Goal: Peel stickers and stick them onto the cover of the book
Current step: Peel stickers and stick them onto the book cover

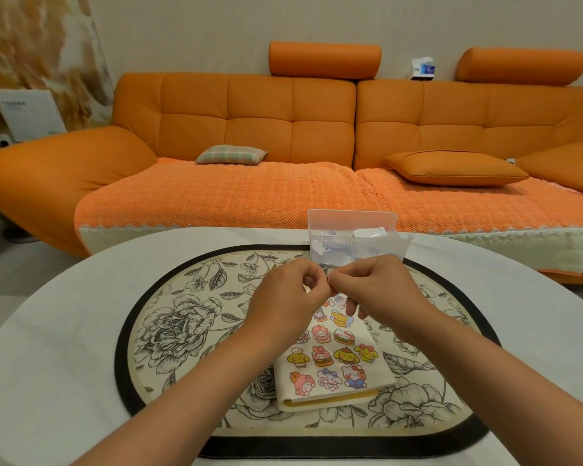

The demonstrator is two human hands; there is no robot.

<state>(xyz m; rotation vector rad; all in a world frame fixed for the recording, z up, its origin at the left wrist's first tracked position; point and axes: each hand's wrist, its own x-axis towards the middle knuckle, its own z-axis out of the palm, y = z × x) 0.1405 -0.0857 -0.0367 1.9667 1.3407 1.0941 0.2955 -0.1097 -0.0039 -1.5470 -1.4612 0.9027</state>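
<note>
Cream book [364, 332]: flat on flowered mat [182, 331], near middle, cartoon stickers [321, 357] covering it.
Left hand [290, 295]: fingers curled, tips pinching a sticker [328, 280], mostly hidden.
Right hand [376, 287]: thumb and forefinger pinching the same sticker, above the book's far end.
Clear box [352, 218]: just beyond the hands.

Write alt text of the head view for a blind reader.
The left hand and right hand pinch a small sticker between them above a book covered with cartoon stickers. It lies on a floral mat, a clear box behind.
</note>
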